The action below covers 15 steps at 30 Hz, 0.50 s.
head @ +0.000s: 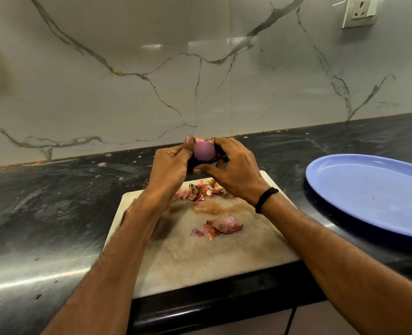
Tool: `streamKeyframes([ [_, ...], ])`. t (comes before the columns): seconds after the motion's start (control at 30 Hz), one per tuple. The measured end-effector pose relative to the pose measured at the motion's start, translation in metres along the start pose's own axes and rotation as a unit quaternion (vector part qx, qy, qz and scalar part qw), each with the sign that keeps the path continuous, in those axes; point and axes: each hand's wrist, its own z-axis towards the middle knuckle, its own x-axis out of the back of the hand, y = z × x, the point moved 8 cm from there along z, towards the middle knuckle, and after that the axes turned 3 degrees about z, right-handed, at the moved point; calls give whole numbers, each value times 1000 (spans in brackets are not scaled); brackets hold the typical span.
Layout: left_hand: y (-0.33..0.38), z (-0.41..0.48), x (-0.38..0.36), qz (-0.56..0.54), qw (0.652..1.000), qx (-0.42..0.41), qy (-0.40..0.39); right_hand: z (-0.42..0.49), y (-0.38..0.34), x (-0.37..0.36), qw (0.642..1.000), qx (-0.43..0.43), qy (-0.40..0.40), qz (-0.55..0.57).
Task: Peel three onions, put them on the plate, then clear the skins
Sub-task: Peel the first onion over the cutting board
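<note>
A pale purple onion (204, 151) is held up above the far edge of the cutting board (195, 257). My left hand (170, 169) grips it from the left, thumb up by a scrap of pink skin at its top. My right hand (231, 168) grips it from the right, fingers curled round its far side and thumb under it. Loose onion skins lie on the board in one heap near the far edge (201, 191) and another in the middle (222, 226). The blue plate (369, 192) stands at the right with nothing on it but a tiny speck.
The board lies on a dark stone counter (55, 213) against a white marbled wall. The counter's front edge runs just below the board. A wall socket (360, 12) is at the top right. A black band is round my right wrist.
</note>
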Motion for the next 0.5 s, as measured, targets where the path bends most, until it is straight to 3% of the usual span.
streamKeyframes([
  [0.5,-2,3,19,103,991,-26,82,-1,-4,-4,998,-15,-22,60],
])
